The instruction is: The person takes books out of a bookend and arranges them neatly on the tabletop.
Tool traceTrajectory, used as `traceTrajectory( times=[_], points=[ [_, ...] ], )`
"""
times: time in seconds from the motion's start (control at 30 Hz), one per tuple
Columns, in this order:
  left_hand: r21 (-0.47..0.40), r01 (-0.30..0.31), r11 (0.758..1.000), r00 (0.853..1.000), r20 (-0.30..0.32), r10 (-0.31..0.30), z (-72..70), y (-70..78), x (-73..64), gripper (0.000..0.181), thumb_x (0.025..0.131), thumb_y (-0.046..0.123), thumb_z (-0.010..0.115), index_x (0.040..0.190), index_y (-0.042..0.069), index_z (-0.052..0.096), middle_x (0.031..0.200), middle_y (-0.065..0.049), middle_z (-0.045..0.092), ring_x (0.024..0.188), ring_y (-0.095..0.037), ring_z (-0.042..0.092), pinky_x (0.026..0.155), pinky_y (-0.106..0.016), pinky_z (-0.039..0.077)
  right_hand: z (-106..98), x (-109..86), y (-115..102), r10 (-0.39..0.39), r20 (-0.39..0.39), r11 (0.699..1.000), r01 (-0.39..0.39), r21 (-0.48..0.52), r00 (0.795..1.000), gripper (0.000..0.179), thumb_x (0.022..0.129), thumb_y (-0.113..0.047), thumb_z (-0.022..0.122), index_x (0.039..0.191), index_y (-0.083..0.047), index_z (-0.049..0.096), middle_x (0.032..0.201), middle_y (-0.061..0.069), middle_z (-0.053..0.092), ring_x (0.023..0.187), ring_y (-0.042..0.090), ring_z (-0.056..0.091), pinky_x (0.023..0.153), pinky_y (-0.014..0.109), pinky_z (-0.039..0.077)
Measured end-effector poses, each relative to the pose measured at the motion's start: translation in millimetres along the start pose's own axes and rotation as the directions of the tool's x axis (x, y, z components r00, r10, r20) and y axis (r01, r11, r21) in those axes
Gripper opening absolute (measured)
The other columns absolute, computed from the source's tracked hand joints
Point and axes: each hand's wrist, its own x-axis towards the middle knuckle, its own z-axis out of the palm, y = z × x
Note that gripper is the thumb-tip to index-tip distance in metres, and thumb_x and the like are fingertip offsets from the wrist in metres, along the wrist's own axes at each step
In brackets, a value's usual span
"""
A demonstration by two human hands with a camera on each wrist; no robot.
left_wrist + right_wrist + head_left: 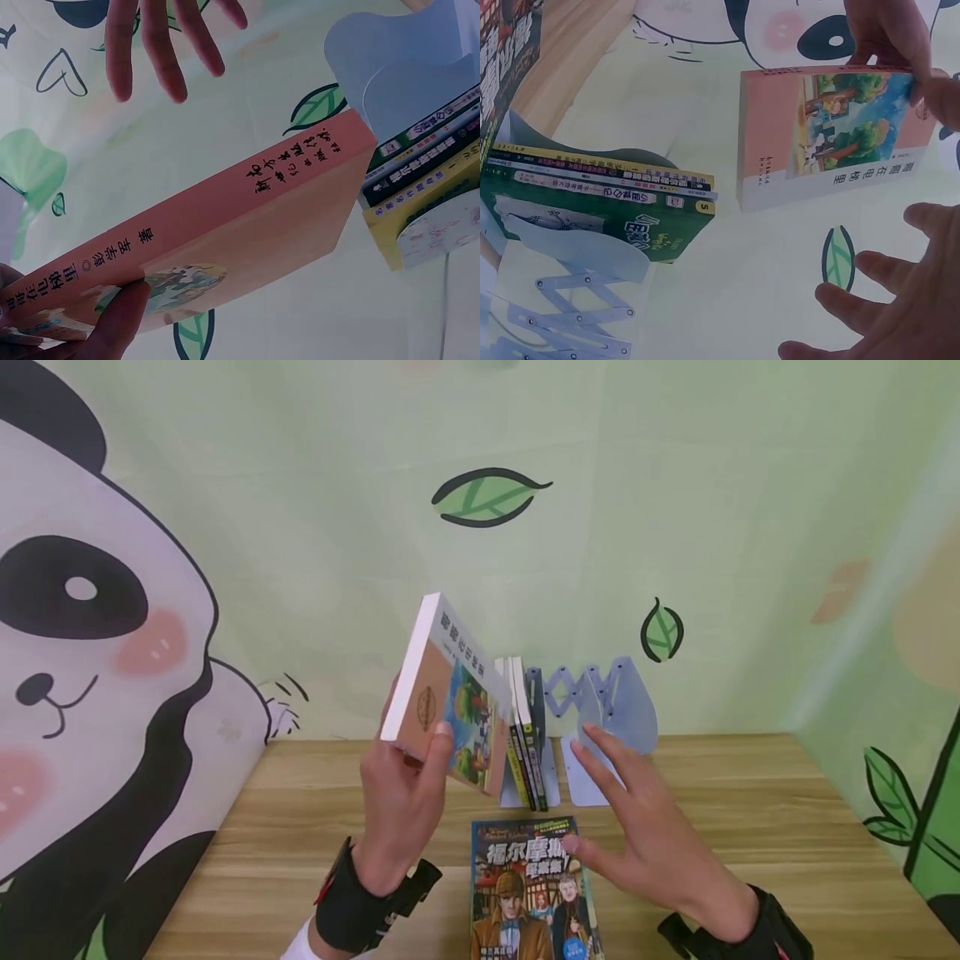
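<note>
On my remote feed, the head view looks forward and down across the table to the printed backdrop, the widest of the three. My left-wrist view, rolled sideways, sits close to the spine of the orange book; my right-wrist view, also rolled, faces its picture cover from farther back, and both share the row of books.

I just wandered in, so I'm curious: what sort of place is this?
Perhaps a child-themed reading corner or staged set: a cartoon panda decorates the backdrop, and books stand in a blue bookend on a wood-grain table.
</note>
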Motion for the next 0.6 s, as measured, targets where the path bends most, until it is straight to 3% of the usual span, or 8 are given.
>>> traceTrajectory(
  times=[0.3, 0.47, 0.6],
  points=[
    [-0.001, 0.06, 0.998, 0.998, 0.027, -0.06, -3.3, 5.3, -14.3, 0.056, 0.095, -0.003, 0.054, 0.148, 0.011, 0.041, 0.139, -0.017, 0.057, 0.116, -0.027, 0.065, 0.081, -0.037, 0.059, -0.9, 1.6, 0.2, -0.023, 0.032, 1.0, 0.023, 0.009, 0.999, 0.08, 0.095, -0.06, 0.049, 0.155, -0.012, 0.029, 0.162, 0.012, 0.025, 0.148, 0.032, 0.026, 0.109, 0.065, 0.024],
    [-0.005, 0.103, 0.995, 0.994, 0.049, -0.103, -2.3, 8.3, -24.9, 0.054, 0.096, -0.003, 0.054, 0.147, 0.01, 0.042, 0.139, -0.019, 0.057, 0.117, -0.029, 0.065, 0.073, -0.028, 0.058, -2.0, 1.4, 0.5, -0.006, 0.036, 1.0, 0.006, 0.013, 0.999, 0.079, 0.095, -0.057, 0.052, 0.156, -0.013, 0.028, 0.162, 0.012, 0.026, 0.148, 0.032, 0.027, 0.109, 0.064, 0.025],
    [-0.019, 0.13, 0.991, 0.989, 0.069, -0.128, -2.4, 11.5, -30.8, 0.052, 0.096, -0.003, 0.054, 0.146, 0.009, 0.044, 0.137, -0.019, 0.059, 0.115, -0.029, 0.065, 0.078, -0.025, 0.058, -1.8, 0.5, 0.0, 0.003, 0.012, 1.0, -0.003, 0.029, 1.0, 0.078, 0.095, -0.05, 0.057, 0.156, -0.014, 0.027, 0.161, 0.01, 0.027, 0.146, 0.031, 0.029, 0.109, 0.061, 0.028]
  ],
)
